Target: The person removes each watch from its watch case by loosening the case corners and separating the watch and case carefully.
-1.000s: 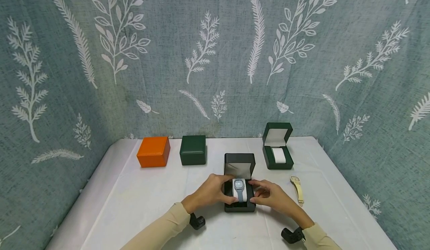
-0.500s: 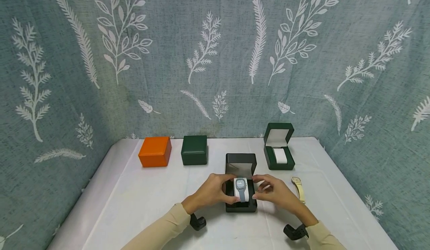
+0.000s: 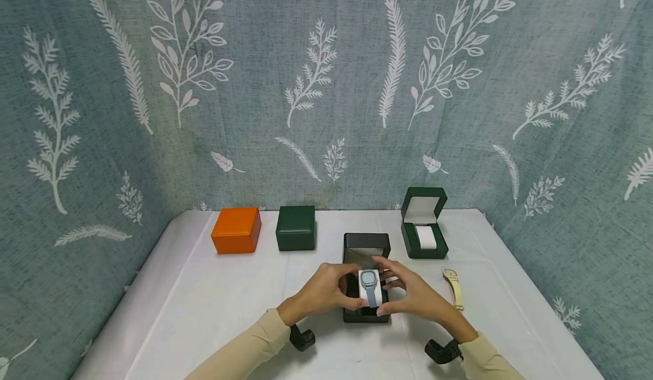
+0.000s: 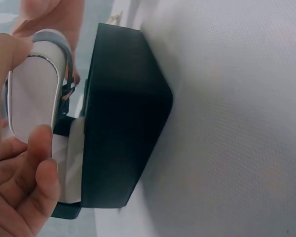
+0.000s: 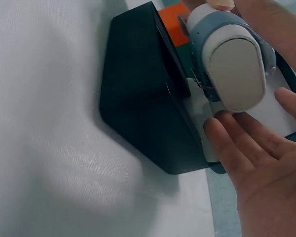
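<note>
The left hand (image 3: 322, 290) pinches the white cushion (image 5: 237, 74) between its thumb and fingers. The right hand (image 3: 415, 298) is loosely spread round the other side; I cannot tell if its fingertips touch the cushion. The blue watch (image 3: 368, 278) is wrapped round the cushion, held up over the near part of the black box (image 3: 366, 316).

The left hand seems to do most of the holding. If its thumb slips on the smooth, round cushion, the watch could tip and drop. If the right hand bumps it, the cushion could twist. The little buckle (image 4: 68, 89) hangs on the box side, so it could catch on the edge if the cushion goes down crooked.

To the right lies the gold watch (image 3: 455, 290), near the right hand. A careless elbow or wrist could knock it.

Farther back, the black box's lid (image 3: 366, 240) stands up. A push from the fingers could make it fall on them.

Farthest away are the orange box (image 3: 234, 231) and the closed green box (image 3: 296, 229) on the left, and the open green box (image 3: 428, 253) on the right. They are too far off to get in the way.
</note>
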